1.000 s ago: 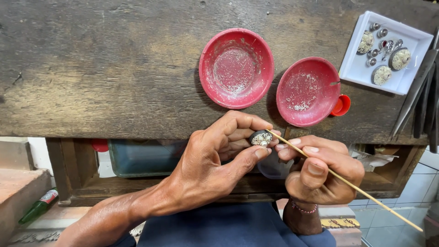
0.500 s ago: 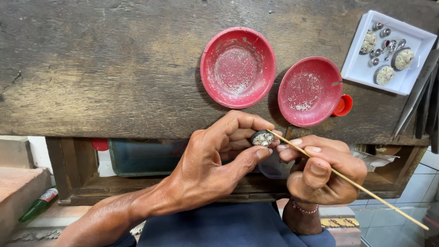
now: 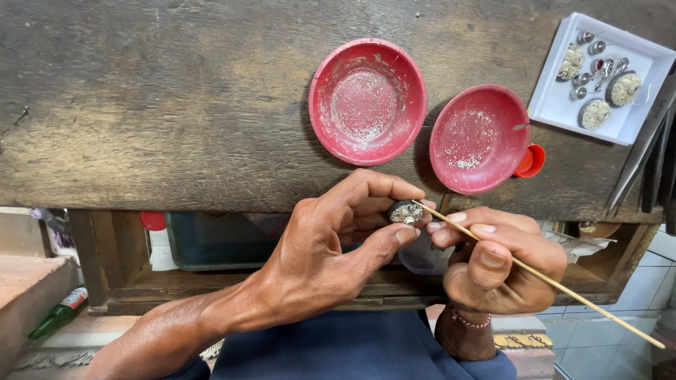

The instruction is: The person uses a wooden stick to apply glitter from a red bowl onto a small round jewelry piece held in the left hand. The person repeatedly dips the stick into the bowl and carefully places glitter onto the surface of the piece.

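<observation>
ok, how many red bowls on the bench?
2. One red bowl sits mid-bench, the other red bowl just right of it, above the hands, beside a small red cap. None looks hidden.

The workbench (image 3: 176, 105) is rough, weathered wood — matt and stained. At its two o'clock sits a smooth white plastic tray (image 3: 563, 105). Both red bowls (image 3: 367, 101) look like scuffed, dusty plastic — the thin stick (image 3: 535, 274) pale bare wood.

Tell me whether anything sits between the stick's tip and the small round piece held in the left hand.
Nothing visible does. The thin wooden stick in the right hand already reaches the small round piece, which the left hand pinches in its fingers.
</observation>
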